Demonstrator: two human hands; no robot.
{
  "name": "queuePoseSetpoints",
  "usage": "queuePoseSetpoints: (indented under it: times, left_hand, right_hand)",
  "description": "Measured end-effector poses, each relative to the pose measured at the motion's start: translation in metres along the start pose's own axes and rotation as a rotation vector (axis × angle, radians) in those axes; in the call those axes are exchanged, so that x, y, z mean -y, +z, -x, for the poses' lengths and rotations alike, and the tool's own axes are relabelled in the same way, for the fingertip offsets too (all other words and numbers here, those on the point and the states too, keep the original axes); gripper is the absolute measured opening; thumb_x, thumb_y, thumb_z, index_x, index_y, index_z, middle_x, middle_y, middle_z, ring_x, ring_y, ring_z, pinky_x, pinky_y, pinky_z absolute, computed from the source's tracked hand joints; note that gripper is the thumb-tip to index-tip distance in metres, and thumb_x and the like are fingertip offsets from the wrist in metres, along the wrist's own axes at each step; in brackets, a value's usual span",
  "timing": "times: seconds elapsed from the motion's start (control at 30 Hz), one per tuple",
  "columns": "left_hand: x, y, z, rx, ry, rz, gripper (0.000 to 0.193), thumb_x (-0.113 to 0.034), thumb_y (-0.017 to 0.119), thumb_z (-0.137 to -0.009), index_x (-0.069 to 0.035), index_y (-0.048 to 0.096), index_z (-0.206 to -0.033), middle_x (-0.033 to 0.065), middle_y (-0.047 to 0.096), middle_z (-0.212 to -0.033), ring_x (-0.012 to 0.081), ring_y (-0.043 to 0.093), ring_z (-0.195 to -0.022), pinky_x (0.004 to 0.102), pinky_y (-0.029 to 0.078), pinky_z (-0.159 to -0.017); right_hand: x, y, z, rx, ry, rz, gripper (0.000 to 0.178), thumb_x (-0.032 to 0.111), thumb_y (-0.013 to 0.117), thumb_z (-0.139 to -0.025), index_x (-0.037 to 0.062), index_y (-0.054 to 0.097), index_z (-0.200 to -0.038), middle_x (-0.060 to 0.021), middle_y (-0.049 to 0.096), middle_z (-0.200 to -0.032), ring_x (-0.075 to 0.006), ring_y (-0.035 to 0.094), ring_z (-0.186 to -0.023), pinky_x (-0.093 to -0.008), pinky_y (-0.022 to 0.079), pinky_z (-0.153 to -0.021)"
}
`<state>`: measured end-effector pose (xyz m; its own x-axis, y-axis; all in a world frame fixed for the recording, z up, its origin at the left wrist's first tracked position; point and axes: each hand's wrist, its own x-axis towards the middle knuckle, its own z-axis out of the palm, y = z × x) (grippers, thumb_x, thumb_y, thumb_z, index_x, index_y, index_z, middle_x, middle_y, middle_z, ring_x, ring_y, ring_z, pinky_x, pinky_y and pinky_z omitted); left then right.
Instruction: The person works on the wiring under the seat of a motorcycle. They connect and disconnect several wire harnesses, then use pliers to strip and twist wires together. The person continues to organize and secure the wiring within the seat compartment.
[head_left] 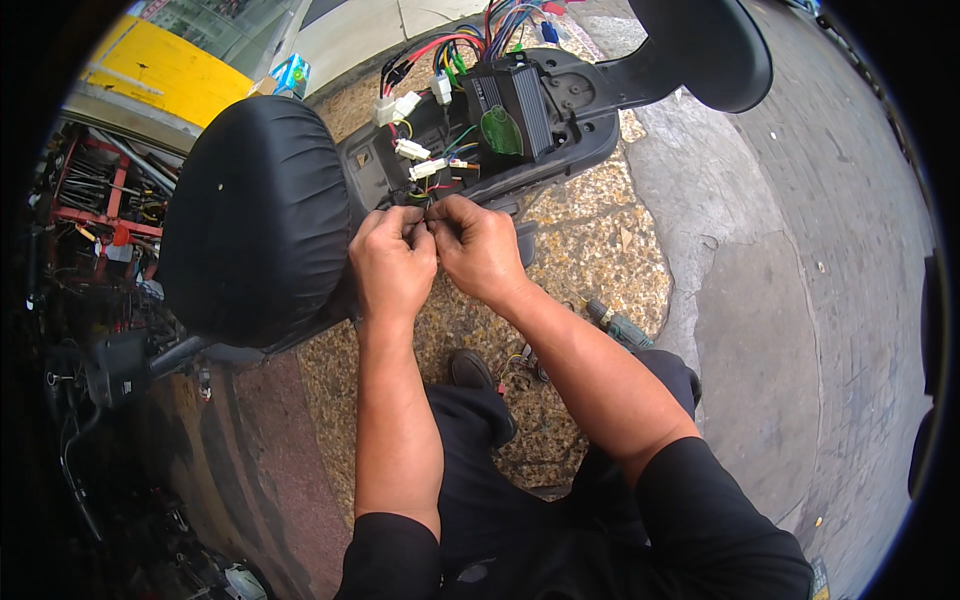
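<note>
My left hand [393,262] and my right hand [482,248] meet fingertip to fingertip at the near edge of a scooter's open floor compartment [378,172]. Both are closed in a pinch on thin wires [432,190] that run down from the compartment; the exact ends are hidden by my fingers. Just beyond them lie white plug connectors [428,169]. Farther right in the compartment sits a black finned controller box [512,112] with a green label. A bundle of coloured wires [455,42] rises behind it.
The black scooter seat [255,225] stands close on my left. Beyond the compartment, a black curved panel [700,50] reaches up. A green power drill [618,325] lies on the pebbled ground beneath my right forearm. Tools and a red rack [110,200] crowd the far left.
</note>
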<state>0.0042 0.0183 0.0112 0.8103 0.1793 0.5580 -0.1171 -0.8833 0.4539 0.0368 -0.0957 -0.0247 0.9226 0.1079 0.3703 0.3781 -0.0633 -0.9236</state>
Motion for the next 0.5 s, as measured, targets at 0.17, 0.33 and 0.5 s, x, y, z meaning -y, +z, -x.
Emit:
queuePoseSetpoints:
  times: [0.17,0.33,0.5]
  left_hand:
    - [0.0010,0.0018,0.0006,-0.018,-0.004,-0.019,0.011,0.000,0.069,-0.079,0.000,0.073,-0.090,0.0144,0.067,-0.076,0.0223,0.067,-0.062,0.0340,0.053,-0.061]
    - [0.0020,0.0032,-0.0010,-0.011,-0.002,-0.038,0.011,-0.004,0.069,-0.080,0.003,0.072,-0.089,0.0178,0.069,-0.080,0.0264,0.069,-0.066,0.0366,0.054,-0.062]
    - [-0.0021,0.0015,-0.0031,0.052,-0.094,0.001,0.013,-0.007,0.068,-0.083,0.004,0.070,-0.089,0.0227,0.070,-0.085,0.0358,0.069,-0.073,0.0418,0.054,-0.068]
  right_hand:
    - [-0.0001,-0.0002,-0.0001,-0.007,0.008,-0.028,0.008,0.008,0.064,-0.083,0.0043,0.069,-0.088,-0.0197,0.068,-0.076,-0.0405,0.068,-0.076,-0.0465,0.054,-0.067]
    - [-0.0001,-0.0012,-0.0011,0.002,0.002,-0.019,0.008,0.008,0.064,-0.083,0.0047,0.069,-0.088,-0.0194,0.068,-0.077,-0.0404,0.068,-0.076,-0.0470,0.054,-0.067]
    - [-0.0004,-0.0028,-0.0014,0.010,0.008,-0.025,0.008,0.009,0.064,-0.083,0.0050,0.069,-0.088,-0.0189,0.068,-0.077,-0.0404,0.068,-0.077,-0.0472,0.054,-0.068]
